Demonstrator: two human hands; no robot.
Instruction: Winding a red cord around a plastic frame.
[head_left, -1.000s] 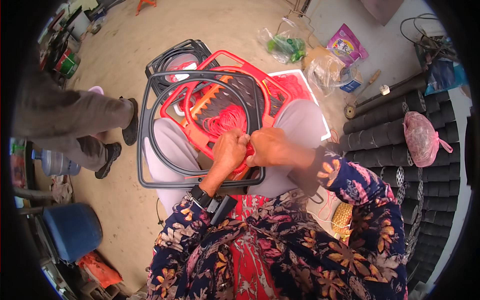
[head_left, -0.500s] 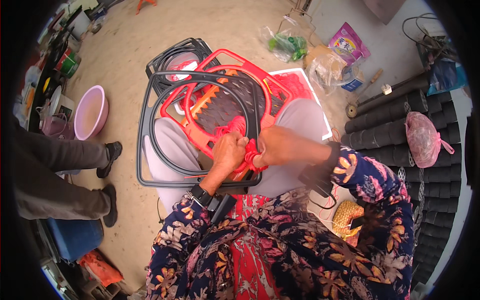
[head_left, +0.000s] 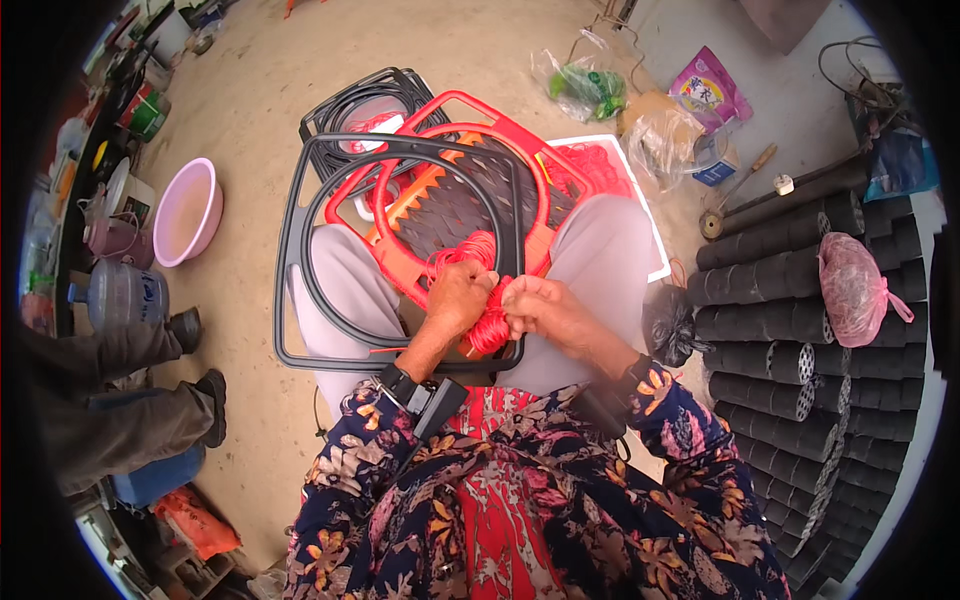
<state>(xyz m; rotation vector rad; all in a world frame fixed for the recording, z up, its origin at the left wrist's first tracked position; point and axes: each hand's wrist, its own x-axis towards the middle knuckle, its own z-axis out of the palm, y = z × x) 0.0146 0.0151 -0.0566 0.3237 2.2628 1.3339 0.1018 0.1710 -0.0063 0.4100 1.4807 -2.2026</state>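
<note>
A bundle of red plastic cord (head_left: 488,322) sits between my two hands above my lap. My left hand (head_left: 455,297) is closed around the cord against the rim of a red plastic frame (head_left: 500,135). My right hand (head_left: 545,308) pinches the same cord bundle from the right. The red frame has a partly woven black and orange panel (head_left: 440,205) inside its ring. A black square frame with an inner ring (head_left: 300,200) lies across my knees over the red one. A second black frame (head_left: 350,100) lies on the ground behind them.
Another person's legs and shoes (head_left: 195,385) stand at the left. A pink basin (head_left: 185,210) and a water jug (head_left: 120,295) sit on the ground at the left. Stacked black cylinders (head_left: 790,300) and a pink mesh bag (head_left: 855,285) fill the right. Plastic bags (head_left: 585,85) lie beyond the frames.
The person at the left has stepped back toward the lower left, uncovering the pink basin. My hands have stayed together on the red cord, shifting slightly lower on the frame.
</note>
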